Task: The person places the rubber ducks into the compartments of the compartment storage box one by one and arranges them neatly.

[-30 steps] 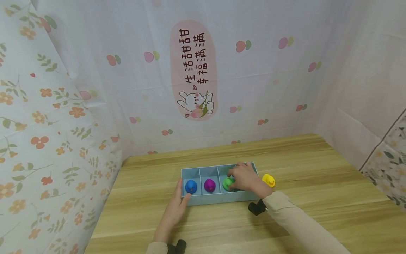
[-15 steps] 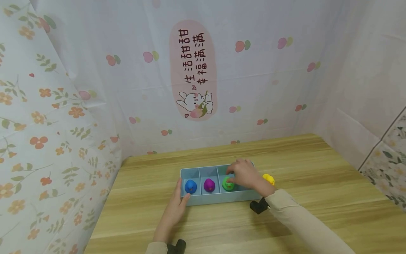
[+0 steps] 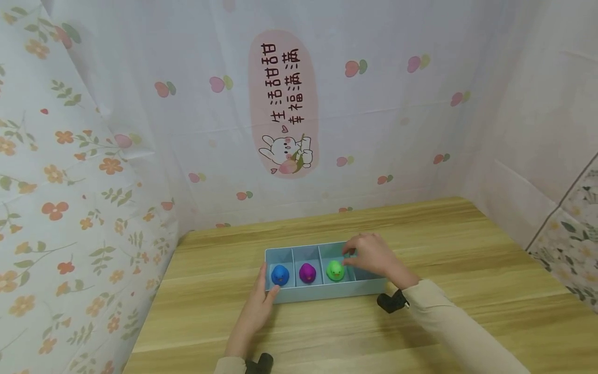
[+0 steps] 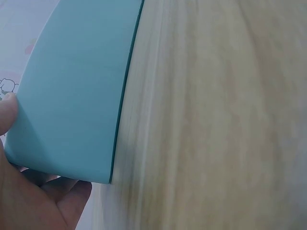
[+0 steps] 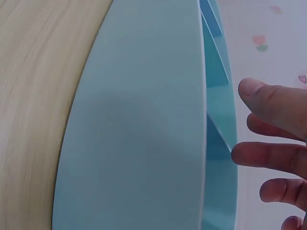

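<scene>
A long light-blue divided box (image 3: 327,292) lies on the table. In the head view its first three compartments from the left hold a blue toy duck (image 3: 280,275), a purple toy duck (image 3: 307,273) and a green toy duck (image 3: 335,270). My left hand (image 3: 258,306) holds the box's left end, thumb at the front rim and fingers along the end wall; the left wrist view shows them round the corner. Over the right end, my right hand (image 3: 371,253) hovers with loosely bent fingers. Nothing sits between its thumb (image 5: 268,103) and fingers in the right wrist view.
The wooden table (image 3: 308,337) extends on all sides of the box. Behind it hangs a printed curtain (image 3: 205,130), with floral cloth (image 3: 70,208) at the left. Black wrist mounts (image 3: 391,301) sit by both sleeves.
My right hand has let go of the green duck and moved right and up. The yellow duck right of the box is now hidden behind the hand and forearm. My left hand stays put.
</scene>
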`<state>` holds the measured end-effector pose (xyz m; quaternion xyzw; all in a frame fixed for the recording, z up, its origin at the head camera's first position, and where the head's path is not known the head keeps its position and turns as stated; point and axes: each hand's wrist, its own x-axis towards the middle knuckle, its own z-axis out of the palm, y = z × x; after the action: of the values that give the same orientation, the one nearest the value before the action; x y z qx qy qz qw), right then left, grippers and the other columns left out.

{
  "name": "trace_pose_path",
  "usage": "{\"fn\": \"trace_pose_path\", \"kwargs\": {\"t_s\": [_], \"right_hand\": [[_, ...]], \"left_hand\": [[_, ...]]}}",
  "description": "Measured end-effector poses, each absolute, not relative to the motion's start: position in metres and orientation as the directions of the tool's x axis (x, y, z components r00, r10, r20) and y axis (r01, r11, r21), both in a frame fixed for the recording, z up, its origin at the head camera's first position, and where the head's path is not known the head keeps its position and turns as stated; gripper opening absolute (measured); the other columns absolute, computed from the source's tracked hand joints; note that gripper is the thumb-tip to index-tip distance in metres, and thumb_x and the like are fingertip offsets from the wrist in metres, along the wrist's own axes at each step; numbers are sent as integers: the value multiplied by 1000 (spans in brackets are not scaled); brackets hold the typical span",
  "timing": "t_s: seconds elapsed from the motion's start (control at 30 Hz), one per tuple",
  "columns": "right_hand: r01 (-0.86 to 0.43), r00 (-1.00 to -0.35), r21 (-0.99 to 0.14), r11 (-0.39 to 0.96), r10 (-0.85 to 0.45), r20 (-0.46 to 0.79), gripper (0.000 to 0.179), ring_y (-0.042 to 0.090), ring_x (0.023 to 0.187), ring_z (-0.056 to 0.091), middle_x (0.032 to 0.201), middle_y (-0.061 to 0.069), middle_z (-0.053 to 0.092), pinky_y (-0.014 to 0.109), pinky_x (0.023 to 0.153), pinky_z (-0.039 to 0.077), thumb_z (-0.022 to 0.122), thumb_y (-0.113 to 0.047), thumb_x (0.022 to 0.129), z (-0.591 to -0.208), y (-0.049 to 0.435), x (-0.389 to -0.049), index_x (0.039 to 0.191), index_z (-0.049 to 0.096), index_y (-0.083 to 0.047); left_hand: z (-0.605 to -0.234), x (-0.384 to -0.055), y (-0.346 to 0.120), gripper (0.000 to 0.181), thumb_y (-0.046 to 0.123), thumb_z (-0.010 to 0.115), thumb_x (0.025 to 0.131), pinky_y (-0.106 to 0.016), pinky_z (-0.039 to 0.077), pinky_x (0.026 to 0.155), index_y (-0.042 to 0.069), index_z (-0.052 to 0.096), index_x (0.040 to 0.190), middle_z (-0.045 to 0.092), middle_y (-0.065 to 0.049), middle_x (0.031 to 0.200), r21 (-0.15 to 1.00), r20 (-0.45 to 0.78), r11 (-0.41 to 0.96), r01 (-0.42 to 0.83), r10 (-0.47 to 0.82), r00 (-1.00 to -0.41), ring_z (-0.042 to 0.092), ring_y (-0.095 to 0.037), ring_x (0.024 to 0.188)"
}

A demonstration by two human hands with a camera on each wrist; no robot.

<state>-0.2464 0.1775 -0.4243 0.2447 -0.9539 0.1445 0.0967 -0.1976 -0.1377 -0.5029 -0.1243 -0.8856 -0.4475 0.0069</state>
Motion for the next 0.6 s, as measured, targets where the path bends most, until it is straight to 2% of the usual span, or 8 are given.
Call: {"fn": "trace_pose_path", "kwargs": {"t_s": [0.1, 0.23, 0.33, 0.4, 0.6], "right_hand": [[-491, -862, -238, 838, -430, 267, 18, 15, 80, 62, 86, -9, 72, 39, 71, 44, 81, -30, 74, -424, 184, -247, 88, 76, -20], [-472, -874, -243, 847, -413, 257, 18, 18, 82, 61, 86, -8, 72, 48, 80, 45, 81, -30, 75, -422, 193, -245, 88, 76, -19], [-462, -879, -227, 858, -407, 248, 17, 18, 82, 61, 85, -8, 71, 47, 79, 46, 80, -32, 75, -422, 200, -244, 87, 76, -20], [-452, -884, -231, 861, -398, 245, 18, 19, 83, 61, 83, -7, 71, 44, 73, 45, 80, -33, 75, -423, 205, -243, 87, 76, -20], [-431, -891, -247, 868, -366, 270, 18, 19, 83, 60, 84, -9, 71, 43, 73, 42, 81, -31, 74, -428, 220, -241, 86, 76, -18]], "left_hand": [[-502, -198, -138, 66, 27, 43, 103, -58, 16, 116, 3, 8, 153, 12, -25, 157, 795, 123, 564, 224, 212, -969, 15, -44, 143], [-501, -197, -138, 66, 26, 43, 102, -58, 15, 116, 3, 8, 153, 12, -25, 157, 799, 124, 558, 225, 213, -969, 14, -44, 144], [-502, -197, -138, 65, 25, 43, 103, -58, 15, 116, 4, 8, 153, 12, -25, 157, 796, 124, 564, 222, 208, -970, 15, -43, 144], [-502, -196, -138, 65, 25, 43, 103, -57, 16, 116, 4, 8, 153, 12, -25, 157, 792, 125, 569, 221, 204, -971, 15, -43, 144], [-501, -196, -138, 64, 25, 43, 103, -58, 16, 116, 3, 9, 153, 13, -26, 157, 791, 128, 569, 224, 204, -971, 16, -44, 143]]}}
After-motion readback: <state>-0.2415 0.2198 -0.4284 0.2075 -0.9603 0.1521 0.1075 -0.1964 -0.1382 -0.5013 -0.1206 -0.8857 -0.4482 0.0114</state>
